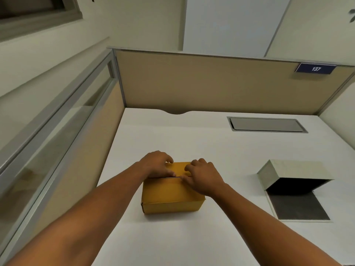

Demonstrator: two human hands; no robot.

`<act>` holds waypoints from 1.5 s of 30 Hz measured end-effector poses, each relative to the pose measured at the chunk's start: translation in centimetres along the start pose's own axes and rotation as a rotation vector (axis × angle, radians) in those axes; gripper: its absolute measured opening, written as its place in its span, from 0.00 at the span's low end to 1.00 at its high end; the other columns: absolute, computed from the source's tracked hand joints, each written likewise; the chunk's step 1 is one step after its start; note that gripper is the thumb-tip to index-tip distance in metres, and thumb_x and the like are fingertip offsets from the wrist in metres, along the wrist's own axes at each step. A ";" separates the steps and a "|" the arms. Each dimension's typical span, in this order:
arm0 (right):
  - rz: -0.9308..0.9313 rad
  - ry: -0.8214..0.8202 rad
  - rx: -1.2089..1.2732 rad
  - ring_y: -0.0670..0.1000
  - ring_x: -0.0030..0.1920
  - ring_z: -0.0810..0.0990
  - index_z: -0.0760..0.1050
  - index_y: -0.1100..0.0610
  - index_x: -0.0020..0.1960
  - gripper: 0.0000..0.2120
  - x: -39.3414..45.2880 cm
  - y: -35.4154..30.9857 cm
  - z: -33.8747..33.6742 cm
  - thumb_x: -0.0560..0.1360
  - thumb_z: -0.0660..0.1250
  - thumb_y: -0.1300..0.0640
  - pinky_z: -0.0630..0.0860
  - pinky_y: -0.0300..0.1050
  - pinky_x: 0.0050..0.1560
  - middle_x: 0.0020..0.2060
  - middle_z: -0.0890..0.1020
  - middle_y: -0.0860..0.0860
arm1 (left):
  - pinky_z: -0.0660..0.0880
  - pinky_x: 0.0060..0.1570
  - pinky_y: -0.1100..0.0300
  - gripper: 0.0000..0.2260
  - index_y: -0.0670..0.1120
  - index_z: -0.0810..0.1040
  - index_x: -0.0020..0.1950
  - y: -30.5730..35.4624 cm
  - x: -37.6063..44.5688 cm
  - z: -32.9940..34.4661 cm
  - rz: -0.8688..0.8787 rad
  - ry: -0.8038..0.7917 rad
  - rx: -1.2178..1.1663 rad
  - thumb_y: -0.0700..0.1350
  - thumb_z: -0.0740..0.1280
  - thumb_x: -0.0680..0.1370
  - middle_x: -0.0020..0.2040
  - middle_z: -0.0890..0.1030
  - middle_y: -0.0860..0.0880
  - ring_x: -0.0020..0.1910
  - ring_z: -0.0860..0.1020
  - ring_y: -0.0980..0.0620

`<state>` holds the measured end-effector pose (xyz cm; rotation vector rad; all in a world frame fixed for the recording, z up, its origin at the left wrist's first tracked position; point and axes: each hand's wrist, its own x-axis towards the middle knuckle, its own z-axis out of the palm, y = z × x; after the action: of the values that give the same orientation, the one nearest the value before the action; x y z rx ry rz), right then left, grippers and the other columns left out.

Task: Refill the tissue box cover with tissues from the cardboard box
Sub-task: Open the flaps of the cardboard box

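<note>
A small brown cardboard box [171,196] stands closed on the white desk [221,150], in the middle of the view. My left hand [156,163] lies on the box's top flap from the left, fingertips at the seam. My right hand [201,175] rests on the top from the right, fingertips touching the same seam. The pale grey tissue box cover [294,169] sits to the right, open, with its dark inside and flat dark base flap [299,207] showing. No tissues are visible.
A beige partition [211,83] with a blue "137" label [315,68] closes off the desk's back. A glass-topped divider [57,121] runs along the left. A grey cable hatch [267,124] is set in the desk at the back right.
</note>
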<state>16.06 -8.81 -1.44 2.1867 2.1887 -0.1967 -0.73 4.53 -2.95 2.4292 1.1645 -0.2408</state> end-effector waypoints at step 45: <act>0.373 -0.029 0.101 0.56 0.62 0.74 0.63 0.51 0.70 0.36 -3.4 -4.7 3.6 0.72 0.64 0.30 0.78 0.49 0.51 0.66 0.71 0.54 | 0.71 0.60 0.45 0.39 0.50 0.58 0.77 1.5 -2.3 4.5 -0.195 0.244 0.014 0.48 0.74 0.70 0.78 0.54 0.43 0.73 0.59 0.40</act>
<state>11.13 -12.63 -4.27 2.5735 1.7468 -0.3253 -0.86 0.06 -5.69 2.4084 1.5127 -0.0093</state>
